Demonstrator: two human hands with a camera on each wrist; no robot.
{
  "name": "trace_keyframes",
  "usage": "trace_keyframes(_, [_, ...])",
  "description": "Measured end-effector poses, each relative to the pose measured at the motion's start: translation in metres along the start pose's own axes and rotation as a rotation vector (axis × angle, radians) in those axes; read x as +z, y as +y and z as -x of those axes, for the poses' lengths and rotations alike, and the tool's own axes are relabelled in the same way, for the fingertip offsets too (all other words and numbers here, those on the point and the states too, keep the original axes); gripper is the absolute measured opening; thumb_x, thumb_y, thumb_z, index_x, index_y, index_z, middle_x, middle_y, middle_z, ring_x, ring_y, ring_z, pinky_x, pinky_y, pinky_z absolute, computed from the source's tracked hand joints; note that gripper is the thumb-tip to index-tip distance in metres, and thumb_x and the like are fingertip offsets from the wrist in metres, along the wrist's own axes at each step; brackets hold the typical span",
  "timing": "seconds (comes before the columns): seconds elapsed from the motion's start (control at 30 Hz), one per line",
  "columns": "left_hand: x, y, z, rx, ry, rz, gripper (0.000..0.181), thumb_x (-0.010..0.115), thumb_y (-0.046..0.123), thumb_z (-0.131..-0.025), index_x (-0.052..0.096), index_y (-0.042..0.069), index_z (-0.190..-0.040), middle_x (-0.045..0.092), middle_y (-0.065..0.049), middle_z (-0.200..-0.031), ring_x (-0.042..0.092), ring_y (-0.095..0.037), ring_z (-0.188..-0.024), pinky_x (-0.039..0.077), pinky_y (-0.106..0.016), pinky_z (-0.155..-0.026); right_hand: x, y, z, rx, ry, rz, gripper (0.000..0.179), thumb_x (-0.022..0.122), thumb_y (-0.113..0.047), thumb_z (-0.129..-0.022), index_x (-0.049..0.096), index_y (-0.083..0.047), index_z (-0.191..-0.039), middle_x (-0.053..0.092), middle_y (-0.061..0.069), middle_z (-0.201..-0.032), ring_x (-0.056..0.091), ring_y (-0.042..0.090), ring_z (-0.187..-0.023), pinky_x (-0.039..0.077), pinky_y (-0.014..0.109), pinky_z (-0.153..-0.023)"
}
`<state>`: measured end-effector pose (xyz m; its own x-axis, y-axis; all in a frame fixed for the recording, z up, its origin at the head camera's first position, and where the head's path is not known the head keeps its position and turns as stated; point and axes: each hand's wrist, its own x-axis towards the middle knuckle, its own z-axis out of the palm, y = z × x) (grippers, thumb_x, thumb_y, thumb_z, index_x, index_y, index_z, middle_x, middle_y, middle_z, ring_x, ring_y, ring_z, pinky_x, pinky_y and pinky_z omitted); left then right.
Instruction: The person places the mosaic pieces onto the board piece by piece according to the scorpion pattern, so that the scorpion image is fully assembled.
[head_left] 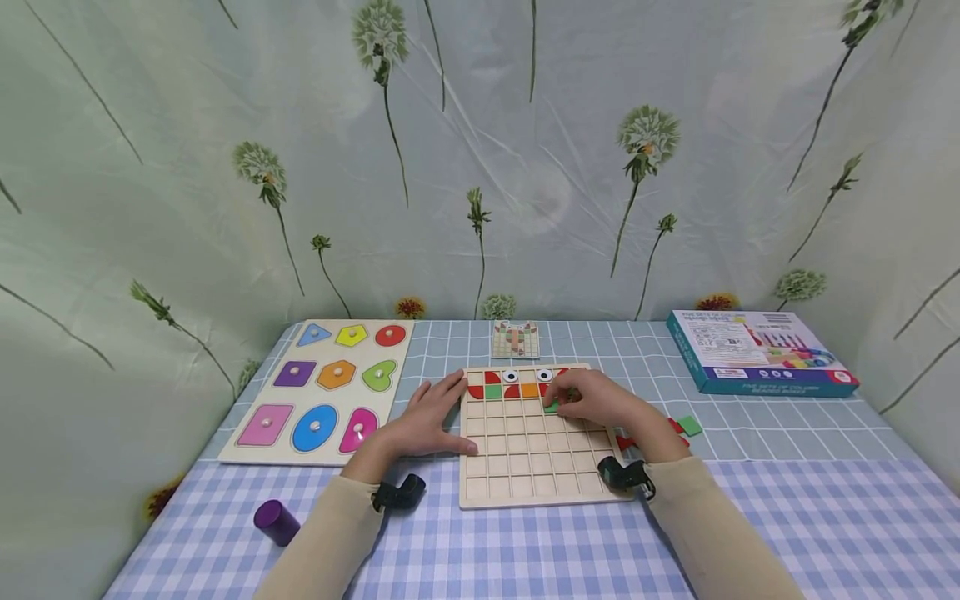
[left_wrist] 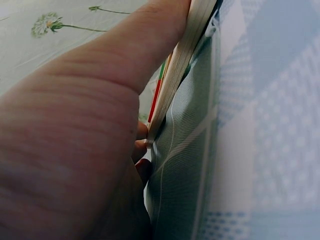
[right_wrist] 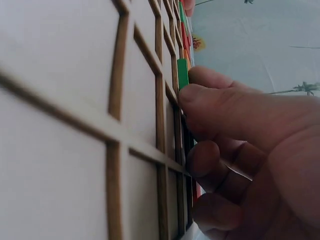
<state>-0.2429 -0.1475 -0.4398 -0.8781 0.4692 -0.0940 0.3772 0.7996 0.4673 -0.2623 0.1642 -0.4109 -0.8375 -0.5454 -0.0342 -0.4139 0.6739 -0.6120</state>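
Observation:
A wooden grid board [head_left: 543, 463] lies on the table, its far rows partly filled with red, green and orange tiles and two round eye pieces. My left hand [head_left: 423, 423] rests along its left edge with fingers spread; in the left wrist view, the thumb touches the board's side. Over the upper right part of the grid, my right hand [head_left: 600, 400] pinches a green square tile [right_wrist: 182, 73] between thumb and fingers. The tile sits at the grid, just below the orange tile's row. Some tiles at the upper right are hidden behind the right hand.
Beyond the board lies a small pattern card [head_left: 516, 340]. Loose tiles, including a green square [head_left: 689, 426], lie right of it. A knobbed shape puzzle [head_left: 306, 390] is at left, a purple cylinder [head_left: 276, 523] at front left, and a flat box [head_left: 757, 352] at back right.

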Motion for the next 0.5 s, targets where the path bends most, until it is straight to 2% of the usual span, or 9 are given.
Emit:
trace_keyframes(0.2, [0.000, 0.000, -0.001, 0.002, 0.005, 0.004, 0.113, 0.078, 0.060, -0.075, 0.020, 0.016, -0.161, 0.014, -0.005, -0.170, 0.015, -0.025, -0.157, 0.003, -0.054, -0.128, 0.001, 0.000, -0.001, 0.026, 0.018, 0.002, 0.009, 0.070, -0.006, -0.091, 0.072, -0.014, -0.095, 0.061, 0.000, -0.084, 0.050, 0.015, -0.079, 0.046, 0.029, -0.071])
trace_keyframes(0.4, [0.001, -0.002, -0.001, 0.011, 0.006, 0.005, 0.113, 0.078, 0.060, -0.075, 0.020, 0.015, -0.161, 0.014, -0.004, -0.170, 0.015, -0.025, -0.156, 0.004, -0.054, -0.128, -0.005, -0.002, 0.003, 0.057, -0.002, -0.009, 0.012, 0.067, -0.010, -0.094, 0.076, -0.019, -0.098, 0.070, 0.000, -0.110, 0.058, 0.014, -0.096, 0.051, 0.032, -0.083])
trace_keyframes(0.5, [0.002, -0.003, 0.000, 0.025, 0.012, 0.005, 0.113, 0.079, 0.059, -0.075, 0.020, 0.014, -0.161, 0.015, -0.005, -0.169, 0.017, -0.027, -0.156, 0.004, -0.055, -0.127, -0.011, -0.002, 0.007, 0.080, -0.031, -0.017, 0.013, 0.066, -0.016, -0.096, 0.076, -0.020, -0.102, 0.070, 0.000, -0.115, 0.057, 0.016, -0.096, 0.050, 0.032, -0.083])
